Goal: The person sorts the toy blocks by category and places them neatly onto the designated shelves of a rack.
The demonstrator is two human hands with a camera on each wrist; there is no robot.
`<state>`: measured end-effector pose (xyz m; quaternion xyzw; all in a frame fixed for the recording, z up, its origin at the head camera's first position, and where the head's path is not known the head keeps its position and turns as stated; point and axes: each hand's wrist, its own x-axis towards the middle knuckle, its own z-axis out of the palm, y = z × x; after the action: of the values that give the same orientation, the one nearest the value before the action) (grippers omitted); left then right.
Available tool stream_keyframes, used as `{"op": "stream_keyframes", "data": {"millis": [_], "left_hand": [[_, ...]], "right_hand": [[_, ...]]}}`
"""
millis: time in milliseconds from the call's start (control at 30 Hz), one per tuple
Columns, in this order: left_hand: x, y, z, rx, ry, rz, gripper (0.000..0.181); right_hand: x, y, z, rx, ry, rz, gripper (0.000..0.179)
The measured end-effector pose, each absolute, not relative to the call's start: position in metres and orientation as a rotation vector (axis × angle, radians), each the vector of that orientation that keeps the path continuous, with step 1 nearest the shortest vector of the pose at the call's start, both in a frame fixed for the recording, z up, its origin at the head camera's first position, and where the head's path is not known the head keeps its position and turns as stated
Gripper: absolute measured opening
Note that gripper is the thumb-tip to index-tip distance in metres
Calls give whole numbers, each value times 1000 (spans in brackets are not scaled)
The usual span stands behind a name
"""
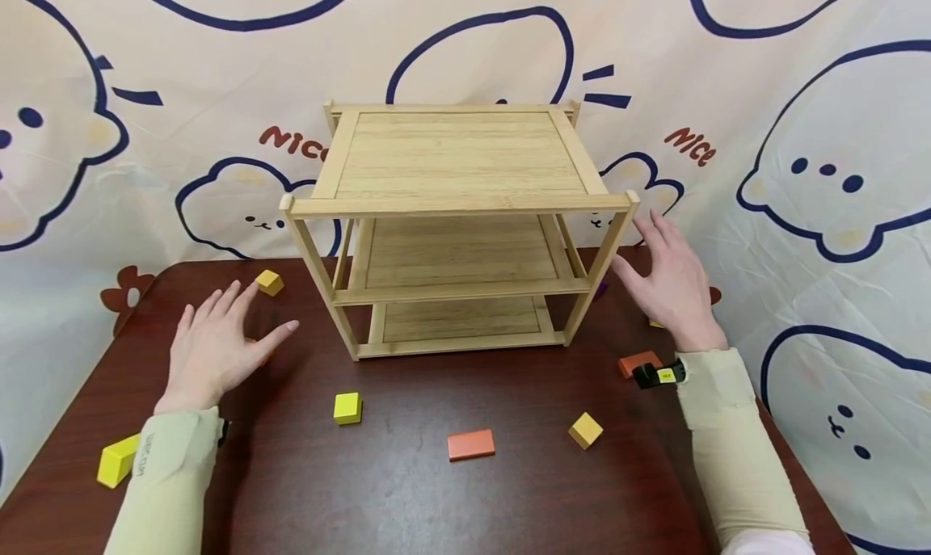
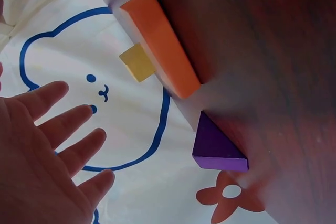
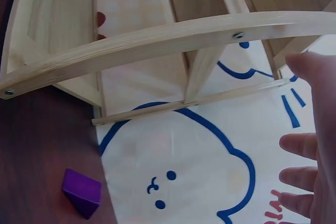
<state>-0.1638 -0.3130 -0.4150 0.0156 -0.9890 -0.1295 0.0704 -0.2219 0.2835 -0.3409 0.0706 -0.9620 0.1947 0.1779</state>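
A three-tier wooden rack (image 1: 458,155) stands upright at the back of the table. My left hand (image 1: 214,349) hovers left of it, fingers straight and spread, holding nothing. Near that hand are a yellow cube (image 1: 270,283), a long orange block (image 2: 165,51) and a purple triangular block (image 2: 218,142); in the head view the hand mostly hides the orange one. My right hand (image 1: 669,284) is raised beside the rack's right front post, fingers extended and nothing in them. Whether its thumb touches the rack I cannot tell. Below lies a purple block (image 3: 82,191) on the table.
On the dark red-brown table (image 1: 349,498) lie a bright yellow cube (image 1: 347,408), a flat red-orange block (image 1: 470,445), a tan-yellow cube (image 1: 585,430), another red-orange block (image 1: 636,364) and a yellow block (image 1: 116,461). A printed cloth (image 1: 836,256) surrounds the back and sides.
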Motion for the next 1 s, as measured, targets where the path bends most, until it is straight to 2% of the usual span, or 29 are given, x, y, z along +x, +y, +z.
{"op": "stream_keyframes", "data": {"millis": [600,1000], "left_hand": [[-156,-313,-423,-15,-3042,-432,98],[-154,-317,-428,-58,-3101,-434,85]], "right_hand": [[-208,275,-300,259,-2485,725,57],[-202,258,-266,414,-2314,672,57]]}}
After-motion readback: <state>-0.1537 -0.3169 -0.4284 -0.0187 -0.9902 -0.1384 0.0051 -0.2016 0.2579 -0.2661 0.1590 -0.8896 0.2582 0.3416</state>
